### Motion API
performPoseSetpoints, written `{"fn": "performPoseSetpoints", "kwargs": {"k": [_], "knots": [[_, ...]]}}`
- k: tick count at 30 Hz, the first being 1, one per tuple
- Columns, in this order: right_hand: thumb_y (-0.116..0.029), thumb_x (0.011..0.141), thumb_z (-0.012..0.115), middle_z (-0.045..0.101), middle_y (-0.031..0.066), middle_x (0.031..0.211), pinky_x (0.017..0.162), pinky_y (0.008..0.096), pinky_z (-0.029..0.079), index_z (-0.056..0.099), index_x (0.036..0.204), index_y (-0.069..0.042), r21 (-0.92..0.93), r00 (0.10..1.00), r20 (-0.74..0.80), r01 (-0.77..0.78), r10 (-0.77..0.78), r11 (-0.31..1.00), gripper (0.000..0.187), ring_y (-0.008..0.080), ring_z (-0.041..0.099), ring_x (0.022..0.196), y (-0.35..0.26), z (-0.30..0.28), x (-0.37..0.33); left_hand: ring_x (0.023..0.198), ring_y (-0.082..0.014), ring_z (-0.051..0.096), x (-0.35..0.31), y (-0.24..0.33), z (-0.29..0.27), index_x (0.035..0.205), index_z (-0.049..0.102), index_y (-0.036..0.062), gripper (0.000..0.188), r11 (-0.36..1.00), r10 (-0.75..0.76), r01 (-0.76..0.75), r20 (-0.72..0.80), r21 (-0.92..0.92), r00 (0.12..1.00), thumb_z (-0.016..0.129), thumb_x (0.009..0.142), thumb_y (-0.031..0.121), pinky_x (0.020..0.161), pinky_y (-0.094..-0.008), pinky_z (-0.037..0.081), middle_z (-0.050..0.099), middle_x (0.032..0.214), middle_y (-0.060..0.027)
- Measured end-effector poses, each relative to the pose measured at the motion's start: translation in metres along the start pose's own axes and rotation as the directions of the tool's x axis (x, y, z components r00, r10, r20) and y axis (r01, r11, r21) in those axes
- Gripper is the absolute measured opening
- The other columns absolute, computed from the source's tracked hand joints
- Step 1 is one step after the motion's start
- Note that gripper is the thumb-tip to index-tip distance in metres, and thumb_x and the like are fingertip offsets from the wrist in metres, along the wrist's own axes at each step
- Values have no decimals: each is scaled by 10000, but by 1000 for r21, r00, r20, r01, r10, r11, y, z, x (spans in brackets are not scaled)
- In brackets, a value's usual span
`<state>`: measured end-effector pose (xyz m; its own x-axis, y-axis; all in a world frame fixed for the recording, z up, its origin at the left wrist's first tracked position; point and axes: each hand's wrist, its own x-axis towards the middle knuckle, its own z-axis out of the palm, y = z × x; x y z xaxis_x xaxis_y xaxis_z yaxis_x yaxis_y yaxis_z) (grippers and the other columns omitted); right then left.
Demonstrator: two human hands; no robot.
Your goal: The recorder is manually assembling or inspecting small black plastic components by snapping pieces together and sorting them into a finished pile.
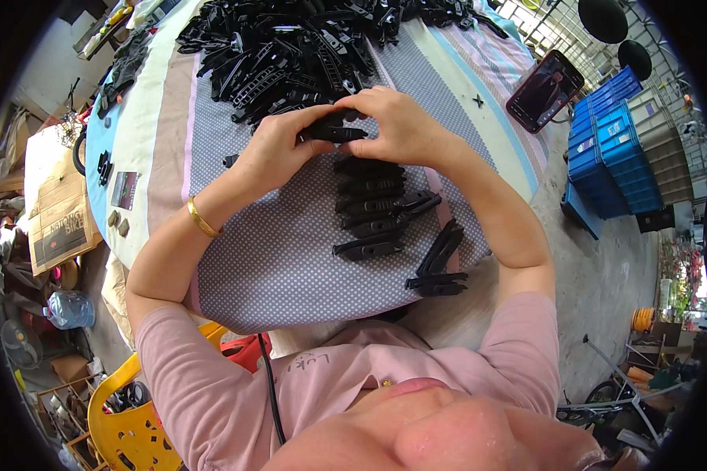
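Note:
Both my hands meet over a cloth-covered table (275, 267) and grip one black plastic part (334, 131) between them. My left hand (279, 145) holds its left end, and a gold bangle (202, 219) sits on that wrist. My right hand (393, 125) covers the part's right end with bent fingers. Just below my hands lies a row of several similar black parts (373, 208), side by side. A few more black parts (438, 267) lie near the table's front right edge. A big heap of black plastic parts (291, 47) fills the far side of the table.
A phone (544, 90) with a lit screen rests at the table's right edge. Blue crates (613, 153) are stacked on the floor to the right. A yellow plastic chair (130, 416) and cardboard boxes (55, 212) stand at the left. Small dark pieces (106, 169) lie on the table's left rim.

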<state>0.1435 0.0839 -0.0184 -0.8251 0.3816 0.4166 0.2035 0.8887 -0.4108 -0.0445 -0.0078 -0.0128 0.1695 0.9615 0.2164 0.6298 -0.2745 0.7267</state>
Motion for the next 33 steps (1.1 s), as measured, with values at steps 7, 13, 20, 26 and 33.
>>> {"fn": "performPoseSetpoints", "kwargs": {"k": [7, 13, 20, 26, 33], "knots": [[-272, 656, 724, 617, 90, 864, 769, 364, 439, 607, 986, -55, -141, 998, -54, 30, -38, 990, 412, 270, 571, 821, -7, -4, -1, 755, -291, 617, 0, 6, -1, 1061, 573, -15, 381, 980, 125, -115, -48, 164, 991, 684, 736, 149, 668, -335, 484, 636, 863, -154], [-271, 660, 726, 642, 84, 837, 721, 366, 435, 645, 933, -57, -130, 986, -135, 82, -99, 988, 356, 258, 585, 769, -8, -4, 0, 718, -270, 620, -4, 15, -6, 1047, 587, -7, 379, 980, 113, -102, -53, 172, 992, 690, 737, 184, 632, -320, 485, 637, 860, -147], [-246, 661, 734, 643, 78, 764, 676, 347, 437, 674, 876, -56, -95, 979, -179, 80, -96, 992, 293, 248, 592, 718, -7, -1, -1, 756, -191, 640, -1, 3, -2, 1088, 580, -2, 367, 987, 122, -115, -55, 109, 991, 677, 744, 81, 657, -272, 495, 654, 903, -131], [-225, 692, 726, 640, 83, 769, 668, 330, 433, 672, 898, -65, -67, 994, -103, 31, -37, 997, 266, 242, 584, 691, -4, 2, 2, 738, -199, 631, 3, -1, -9, 1099, 584, 10, 368, 995, 39, -41, 25, 89, 999, 674, 752, 91, 653, -275, 494, 647, 880, -117], [-228, 750, 697, 636, 86, 836, 641, 278, 451, 646, 999, -45, 68, 998, -43, -35, 38, 997, 313, 188, 586, 713, -3, -1, 2, 946, -200, 540, 3, -7, -30, 1202, 533, 68, 506, 929, 255, -254, 32, 269, 966, 705, 733, 146, 725, -285, 466, 573, 1052, -126]]}}
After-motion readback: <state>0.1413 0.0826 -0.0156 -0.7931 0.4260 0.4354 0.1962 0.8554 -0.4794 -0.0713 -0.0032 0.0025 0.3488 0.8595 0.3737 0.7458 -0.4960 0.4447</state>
